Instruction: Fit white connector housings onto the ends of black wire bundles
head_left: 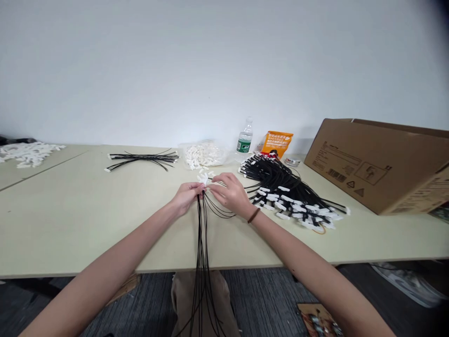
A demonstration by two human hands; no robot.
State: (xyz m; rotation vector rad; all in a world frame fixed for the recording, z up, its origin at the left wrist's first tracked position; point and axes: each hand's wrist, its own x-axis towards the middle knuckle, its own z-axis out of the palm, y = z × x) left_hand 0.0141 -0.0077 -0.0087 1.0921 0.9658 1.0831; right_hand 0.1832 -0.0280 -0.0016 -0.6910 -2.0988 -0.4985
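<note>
Above the table's middle, my left hand [186,197] pinches a small cluster of white plastic connectors [202,179] between thumb and fingers. Thin black wires [200,238] run down from that grip, over the table's front edge and in front of my legs. Close on the right, my right hand [229,193] has thumb and fingertips drawn together on what looks like one of the black wires, near the connectors. Several wires loop beneath this hand. Its fingertips partly hide the wire's end.
Behind my hands lies a clear bag of white connectors [201,155]. Black cables [143,159] lie to the left, and a large cable pile [280,182] to the right. A bottle [244,136], an orange packet [277,143], a cardboard box [372,164] and loose white pieces [30,152] also stand or lie here.
</note>
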